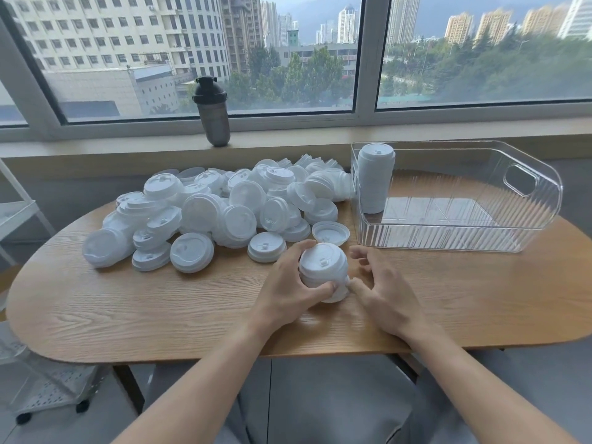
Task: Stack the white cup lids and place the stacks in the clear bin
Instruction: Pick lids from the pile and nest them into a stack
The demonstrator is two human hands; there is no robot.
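White plastic lids [224,206], thin and moulded, lie in a loose heap on the desk [128,309], left of the bin [461,241]. Judged light and slightly springy; smooth, so likely slippery where one nests on another.

Short stack [323,270] stands on the desk just in front of the bin's near left corner, leaning a little. Left hand [288,283] is curled round its left side, thumb low against the base. Right hand [381,293] sits at its right side with fingers loosely bent; the thumb tip touches the bottom lid, the other fingers look clear of the stack.

Handling guess: a stack this light tips or fans apart if taken at the top only. Best hold seems to be round the sides, low, with one hand wrapping and the other steadying the base. Squeezing hard would probably flex the rims.

Bin: clear ribbed plastic, open top, handle cut-out in the right end wall. Inside, one tall stack [375,177] stands upright in the far left corner, close against the left wall. Rest of the bin floor shows only wood grain through it.

One lid [330,232] lies upside down between the heap and the bin's near left corner.
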